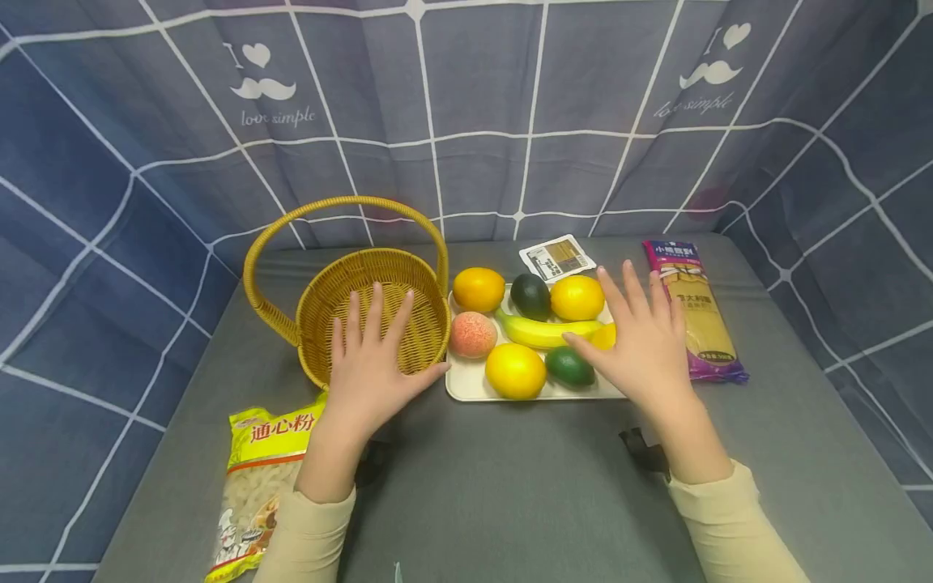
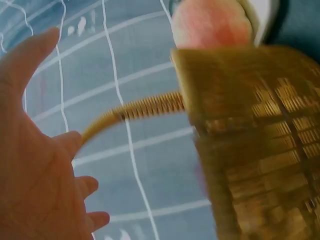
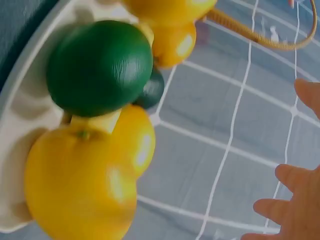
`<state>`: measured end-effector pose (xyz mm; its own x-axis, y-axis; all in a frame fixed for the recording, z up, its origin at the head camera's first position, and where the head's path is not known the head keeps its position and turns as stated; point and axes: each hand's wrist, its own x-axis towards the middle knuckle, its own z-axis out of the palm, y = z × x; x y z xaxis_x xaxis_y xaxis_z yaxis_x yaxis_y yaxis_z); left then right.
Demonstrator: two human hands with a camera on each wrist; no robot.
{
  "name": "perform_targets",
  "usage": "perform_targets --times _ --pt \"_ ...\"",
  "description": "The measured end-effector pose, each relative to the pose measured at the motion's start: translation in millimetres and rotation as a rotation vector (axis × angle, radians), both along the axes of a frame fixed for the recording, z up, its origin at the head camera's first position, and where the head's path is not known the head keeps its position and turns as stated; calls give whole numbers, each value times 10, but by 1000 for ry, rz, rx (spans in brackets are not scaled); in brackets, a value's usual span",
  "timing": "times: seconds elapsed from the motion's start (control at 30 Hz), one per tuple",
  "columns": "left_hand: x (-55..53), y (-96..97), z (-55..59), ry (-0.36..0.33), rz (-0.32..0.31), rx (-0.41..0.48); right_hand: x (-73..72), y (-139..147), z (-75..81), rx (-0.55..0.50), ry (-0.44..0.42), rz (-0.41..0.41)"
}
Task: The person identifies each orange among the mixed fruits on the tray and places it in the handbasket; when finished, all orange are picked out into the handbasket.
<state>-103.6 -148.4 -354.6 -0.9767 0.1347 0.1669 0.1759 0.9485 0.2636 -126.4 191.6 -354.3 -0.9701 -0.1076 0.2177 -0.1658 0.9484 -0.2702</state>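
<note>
My left hand [image 1: 368, 376] is spread, fingers straight, in front of a woven basket [image 1: 321, 356] with a tall arched handle [image 1: 342, 202]. In the left wrist view the basket's wicker side [image 2: 265, 150] fills the right half. My right hand [image 1: 641, 344], also spread, hovers by the right end of a cream tray [image 1: 466, 390]. On the tray lie a banana [image 1: 547, 332], a peach [image 1: 474, 334], a dark avocado [image 1: 530, 297], a green avocado [image 1: 571, 367] and several yellow and orange fruits [image 1: 515, 371]. Neither hand holds anything.
A yellow-topped pasta bag [image 1: 258, 478] lies at the front left, partly behind my left forearm. On the right lies a purple-ended spaghetti pack [image 1: 700, 312]. Behind the tray is a small white packet [image 1: 557, 257]. A checked curtain [image 1: 481, 97] encloses the grey table [image 1: 510, 486].
</note>
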Motion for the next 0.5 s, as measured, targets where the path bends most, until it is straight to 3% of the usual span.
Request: perform_targets --times 0.3,0.5 --pt "211 -394 -233 -25 181 105 7 368 -199 -294 -66 -46" --pt "362 -585 -356 -66 291 172 24 488 -424 -372 -131 -90"
